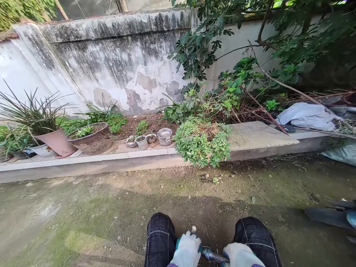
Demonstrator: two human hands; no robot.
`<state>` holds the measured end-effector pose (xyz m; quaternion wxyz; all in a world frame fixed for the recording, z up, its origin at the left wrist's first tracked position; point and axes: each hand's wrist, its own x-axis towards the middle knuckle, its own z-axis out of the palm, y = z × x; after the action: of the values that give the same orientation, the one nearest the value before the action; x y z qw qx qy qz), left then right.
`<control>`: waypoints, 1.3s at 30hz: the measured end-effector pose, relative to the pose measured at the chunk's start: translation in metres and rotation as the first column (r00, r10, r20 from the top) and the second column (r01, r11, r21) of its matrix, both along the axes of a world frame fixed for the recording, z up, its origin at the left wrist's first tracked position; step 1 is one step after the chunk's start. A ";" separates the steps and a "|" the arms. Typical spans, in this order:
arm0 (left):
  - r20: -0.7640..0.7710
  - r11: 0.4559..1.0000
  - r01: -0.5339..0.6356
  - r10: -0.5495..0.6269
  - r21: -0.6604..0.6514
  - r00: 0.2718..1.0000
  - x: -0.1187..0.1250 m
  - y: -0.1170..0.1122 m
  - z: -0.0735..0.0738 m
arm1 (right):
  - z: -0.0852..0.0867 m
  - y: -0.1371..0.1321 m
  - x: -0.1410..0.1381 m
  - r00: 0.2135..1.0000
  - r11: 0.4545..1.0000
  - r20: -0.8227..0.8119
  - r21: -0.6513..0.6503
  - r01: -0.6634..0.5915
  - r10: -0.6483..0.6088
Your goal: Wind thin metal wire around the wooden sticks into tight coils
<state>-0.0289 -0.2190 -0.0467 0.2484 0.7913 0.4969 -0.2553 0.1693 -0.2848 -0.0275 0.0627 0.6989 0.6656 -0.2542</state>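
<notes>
At the near edge, between two knees in dark trousers (160, 237) with pale stitching, the person's gloved hands are low over the ground (111, 207). The left hand (187, 249) has a closed grip on the left end of a dark rod (211, 254), which lies roughly crosswise between the two hands; a small pale knob (194, 229) shows just beyond its knuckles. The right hand (241, 255) is closed on the rod's right end, its fingers mostly hidden behind the back of the glove. Both gloves are white with teal on the finger side. Farther off, a low ledge (105, 160) runs from left to right. On its left part stand a tilted pink pot (59, 142) with a spiky plant and, just to the right, a broad brown pot (93, 139). Near the middle are several small pots and a metal bowl (165, 137), beside a leafy bush (201, 144) that spills over the ledge. A stone slab (258, 135) lies right of the bush, and white sacking (308, 116) farther right. Behind them rises a stained white wall (116, 66).
</notes>
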 end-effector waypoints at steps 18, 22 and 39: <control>0.446 0.886 -0.459 0.435 -0.059 0.782 -0.011 -0.014 0.035 | -0.039 0.010 0.005 0.999 0.999 -0.030 0.017 0.045 -0.045; 0.608 0.847 -0.519 0.472 -0.112 0.638 -0.009 -0.013 0.016 | -0.045 0.006 0.003 0.988 0.995 -0.122 0.031 0.099 -0.095; 0.703 0.577 -0.637 0.707 -0.511 0.077 -0.003 -0.007 0.022 | -0.049 0.010 -0.008 0.827 0.956 -0.523 0.068 0.284 -0.208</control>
<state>-0.0321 -0.2262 -0.0247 0.5756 0.4715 0.5938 0.3062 0.1615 -0.2746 -0.0765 -0.1994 0.6891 0.5789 -0.3876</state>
